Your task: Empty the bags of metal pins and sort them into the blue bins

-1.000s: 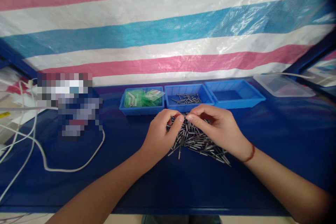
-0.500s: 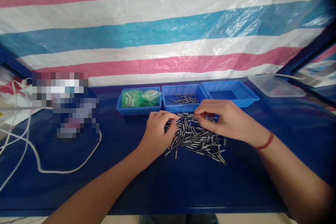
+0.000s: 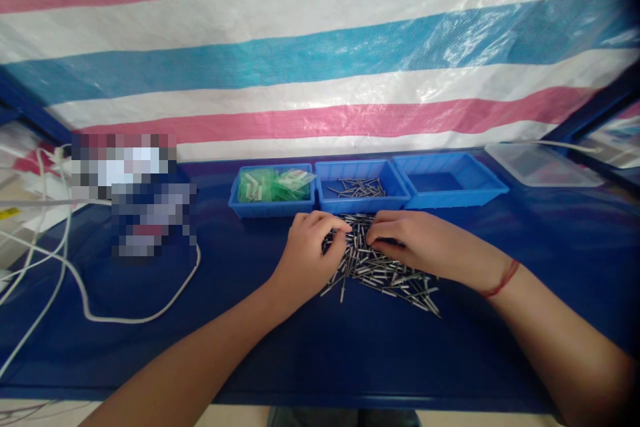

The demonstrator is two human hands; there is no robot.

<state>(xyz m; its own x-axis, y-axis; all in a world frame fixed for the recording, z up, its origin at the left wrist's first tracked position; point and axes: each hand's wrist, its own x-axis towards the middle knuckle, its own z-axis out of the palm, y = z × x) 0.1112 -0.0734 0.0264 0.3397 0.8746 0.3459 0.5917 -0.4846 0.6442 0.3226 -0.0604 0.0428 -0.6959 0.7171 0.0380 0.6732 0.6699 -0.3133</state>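
Resting on a pile of small metal pins point(image 3: 385, 273), both hands meet near the far edge of the blue surface point(image 3: 350, 347), about midway along it. The left hand point(image 3: 305, 257) has its fingers point(image 3: 327, 221) curled, tips down on the pile's left side. The right hand point(image 3: 425, 247) lies low over the pile's far side, its fingers point(image 3: 387, 227) drawn close together and pointing at the left hand. Whether either hand pinches a pin cannot be told. Just behind the pile, three trays stand in a row along the far edge: the left tray point(image 3: 273, 207) holds green packets point(image 3: 270, 185), the middle tray point(image 3: 363, 202) a few pins, then the right tray point(image 3: 450, 195). A white cable point(image 3: 125, 317) loops toward the left edge.
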